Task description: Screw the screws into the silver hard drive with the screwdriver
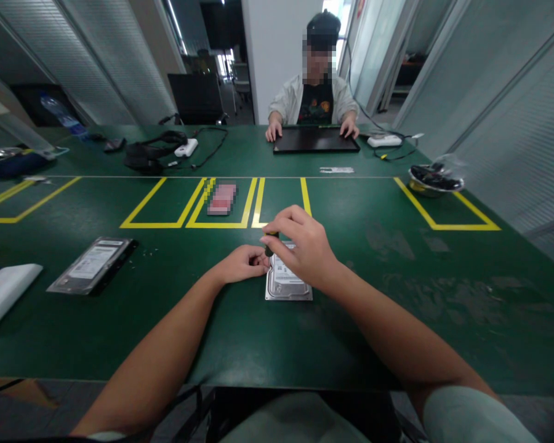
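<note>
In the head view, a short, dark screwdriver (270,245) was held in the right grip (305,243), pinched between thumb and fingers over the eleven o'clock corner of a drive (290,291). The left grip (245,264) was curled at the drive's ten o'clock edge; whether it was closed on anything could not be told. A screw seemed to be worked at that corner, though the tip was hidden. For this to be done well, the shaft was best held square to the casing, with firm pressure put straight down as it was turned, so that slipping would be avoided. The drive was best pinned by the left grip, with its fingertips clear of the tip.

The drive was laid flat on the green surface (360,344), at five o'clock from the pink card (221,200). A silver, rectangular casing was shown, with rounded contours and a white printed label (281,271), partly covered by the right grip. A second drive (95,264) was seen at nine o'clock.
</note>
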Available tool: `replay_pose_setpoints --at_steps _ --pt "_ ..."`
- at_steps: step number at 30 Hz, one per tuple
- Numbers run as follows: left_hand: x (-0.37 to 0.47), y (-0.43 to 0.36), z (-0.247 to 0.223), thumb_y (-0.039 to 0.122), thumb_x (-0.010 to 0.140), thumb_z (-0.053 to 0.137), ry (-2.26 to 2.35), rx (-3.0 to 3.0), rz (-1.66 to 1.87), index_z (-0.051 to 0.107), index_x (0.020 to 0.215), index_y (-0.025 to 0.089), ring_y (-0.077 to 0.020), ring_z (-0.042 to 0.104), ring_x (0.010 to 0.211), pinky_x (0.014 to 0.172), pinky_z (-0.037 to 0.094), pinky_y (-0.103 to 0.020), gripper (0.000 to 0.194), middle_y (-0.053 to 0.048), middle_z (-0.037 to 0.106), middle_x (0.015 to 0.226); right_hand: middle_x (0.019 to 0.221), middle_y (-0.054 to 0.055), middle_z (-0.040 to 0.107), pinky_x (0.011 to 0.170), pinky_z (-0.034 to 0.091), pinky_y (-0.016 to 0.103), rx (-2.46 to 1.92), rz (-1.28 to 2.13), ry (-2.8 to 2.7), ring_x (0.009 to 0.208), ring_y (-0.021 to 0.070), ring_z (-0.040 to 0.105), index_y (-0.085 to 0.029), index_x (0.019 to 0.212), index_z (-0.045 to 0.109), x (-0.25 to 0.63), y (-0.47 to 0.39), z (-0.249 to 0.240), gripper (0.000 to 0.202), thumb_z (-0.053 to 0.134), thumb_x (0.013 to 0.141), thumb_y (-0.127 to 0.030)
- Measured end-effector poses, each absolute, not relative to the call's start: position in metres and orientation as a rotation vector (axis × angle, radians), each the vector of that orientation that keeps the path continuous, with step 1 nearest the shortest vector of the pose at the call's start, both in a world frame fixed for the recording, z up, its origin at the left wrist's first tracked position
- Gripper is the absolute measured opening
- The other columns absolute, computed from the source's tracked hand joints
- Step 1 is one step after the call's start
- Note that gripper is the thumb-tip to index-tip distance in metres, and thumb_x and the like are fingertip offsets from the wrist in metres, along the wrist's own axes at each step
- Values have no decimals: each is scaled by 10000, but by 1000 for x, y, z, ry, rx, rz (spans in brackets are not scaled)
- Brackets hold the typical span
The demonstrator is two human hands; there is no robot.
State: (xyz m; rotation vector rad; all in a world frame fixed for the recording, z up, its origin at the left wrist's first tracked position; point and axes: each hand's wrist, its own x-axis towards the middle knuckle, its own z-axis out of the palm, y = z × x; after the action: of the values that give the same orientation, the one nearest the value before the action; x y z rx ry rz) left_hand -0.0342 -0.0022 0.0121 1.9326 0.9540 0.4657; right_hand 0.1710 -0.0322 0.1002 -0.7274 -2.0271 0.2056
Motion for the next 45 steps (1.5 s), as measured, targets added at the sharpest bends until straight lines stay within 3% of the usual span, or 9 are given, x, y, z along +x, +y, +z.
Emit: replay_pose_setpoints --at_steps 6,20,27,37,45 --pt "-32 -3 15 326 779 659 963 1931 471 602 765 138 -98 467 600 552 348 -208 197 31 538 650 1001 76 670 892 482 364 -681 200 -2081 978 194 604 -178 1001 643 172 -32 102 157 515 911 -178" --pt "-33 -3 15 304 775 665 962 1908 463 590 759 139 -97 474 606 565 353 -213 182 32 552 662 885 48 577 768 473 313 -722 205 -2048 855 166 571 -172 910 648 173 -34 104 104 592 906 -260" --pt "-33 -4 14 307 774 658 970 1910 461 604 784 133 -97 480 616 569 352 -210 182 32 557 674 904 58 619 783 464 314 -715 183 -2079 870 170 578 -161 942 643 173 -34 104 112 540 922 -201" --pt "-33 -4 15 342 787 661 1001 1948 459 590 761 134 -100 468 612 550 335 -212 221 33 527 655 923 66 616 786 477 323 -751 186 -2078 884 182 579 -177 911 639 172 -35 103 158 581 922 -323" --pt "-34 -2 11 293 794 650 939 1928 470 598 788 132 -95 478 623 565 334 -211 168 34 554 680 921 73 633 815 479 323 -744 173 -2107 898 181 584 -155 923 630 172 -35 104 120 518 933 -199"
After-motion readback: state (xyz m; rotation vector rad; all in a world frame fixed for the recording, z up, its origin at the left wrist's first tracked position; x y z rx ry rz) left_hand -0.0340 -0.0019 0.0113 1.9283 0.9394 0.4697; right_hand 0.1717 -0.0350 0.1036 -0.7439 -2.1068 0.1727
